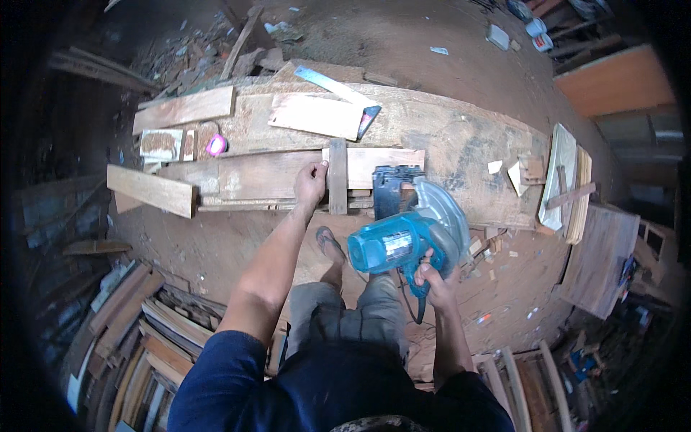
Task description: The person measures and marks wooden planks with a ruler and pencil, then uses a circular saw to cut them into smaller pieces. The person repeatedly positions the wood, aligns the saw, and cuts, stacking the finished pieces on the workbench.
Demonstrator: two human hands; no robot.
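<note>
A teal circular saw (392, 241) is in my right hand (437, 283), whose fingers wrap round its rear handle. The saw's black base and grey guard (443, 209) sit at the bench's near edge, over the right part of a pale board (385, 158). A narrow dark wood strip (337, 176) lies crosswise over that board. Just left of the strip, my left hand (311, 183) is closed at the pale board's left end, thumb against it; its fingertips are partly hidden. The blade cannot be seen.
On the wooden bench (468, 144) lie a try square (327, 83) across another board (313, 115), a pink tape measure (216, 145) and a loose plank (151, 189). Wood offcuts (529, 173) rest at the right. Timber stacks (173, 324) stand behind me, left. A cord trails below the saw.
</note>
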